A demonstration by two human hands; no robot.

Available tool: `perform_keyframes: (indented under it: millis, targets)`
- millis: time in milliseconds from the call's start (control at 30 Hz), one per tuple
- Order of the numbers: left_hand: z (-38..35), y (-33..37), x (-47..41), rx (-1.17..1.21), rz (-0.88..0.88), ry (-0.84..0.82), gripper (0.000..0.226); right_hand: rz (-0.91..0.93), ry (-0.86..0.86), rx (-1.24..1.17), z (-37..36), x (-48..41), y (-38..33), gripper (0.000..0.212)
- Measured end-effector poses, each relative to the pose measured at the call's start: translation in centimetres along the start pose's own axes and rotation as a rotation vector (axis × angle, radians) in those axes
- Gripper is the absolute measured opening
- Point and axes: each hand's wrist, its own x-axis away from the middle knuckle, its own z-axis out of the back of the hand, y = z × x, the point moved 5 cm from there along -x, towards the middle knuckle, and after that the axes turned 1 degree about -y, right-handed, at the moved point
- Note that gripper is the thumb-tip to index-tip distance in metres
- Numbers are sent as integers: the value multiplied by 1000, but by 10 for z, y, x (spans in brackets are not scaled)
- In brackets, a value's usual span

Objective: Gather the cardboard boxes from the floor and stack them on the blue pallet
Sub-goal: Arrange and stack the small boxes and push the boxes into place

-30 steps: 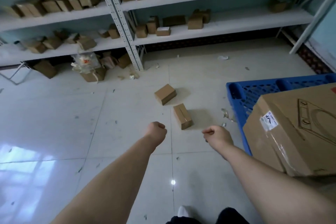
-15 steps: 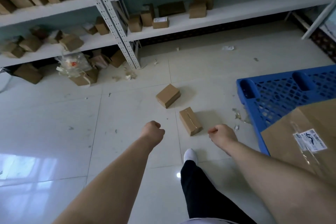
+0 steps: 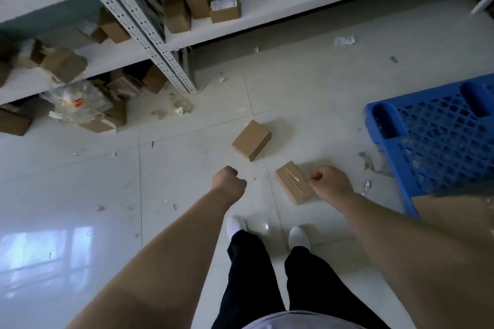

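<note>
Two small cardboard boxes lie on the tiled floor ahead of me: a plain box [image 3: 251, 140] farther off and a taped box [image 3: 293, 181] closer in. My right hand [image 3: 329, 182] hovers just right of the taped box, fingers curled into a fist, holding nothing. My left hand [image 3: 229, 180] is also a fist, empty, left of the taped box and below the plain one. The blue pallet [image 3: 438, 131] sits on the floor at the right. A large cardboard box [image 3: 454, 211] on it shows only as a corner at the right edge.
White metal shelving [image 3: 149, 27] with several small boxes runs along the back. A clear plastic bag [image 3: 77, 104] and more boxes lie under its lowest shelf at the left. Paper scraps litter the floor near the pallet. My feet in white shoes [image 3: 299, 236] stand behind the boxes.
I have stepped forward and tilted my view down, so both boxes now lie right at my hands. Both fists have stayed curled and empty. The large box has slid almost out of view.
</note>
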Motion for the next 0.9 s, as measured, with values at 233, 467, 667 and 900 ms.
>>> perform_keyframes:
  millis: [233,467,667,900]
  targets:
    - [17,18,-101,-231,-55,-164,52,-218,6,-77,-22,-46,-14,22]
    - [36,16,-220,-401,-86,-224,55,-396,36,-248,-87,-111,-45,21]
    - [5,3,-301,-529,-44,-244,49,-512,-49,-201,-135,-166,-17,23]
    - [-92,1,-412,-569,-62,-281,55,-570,-116,-48,-194,-257,43,44]
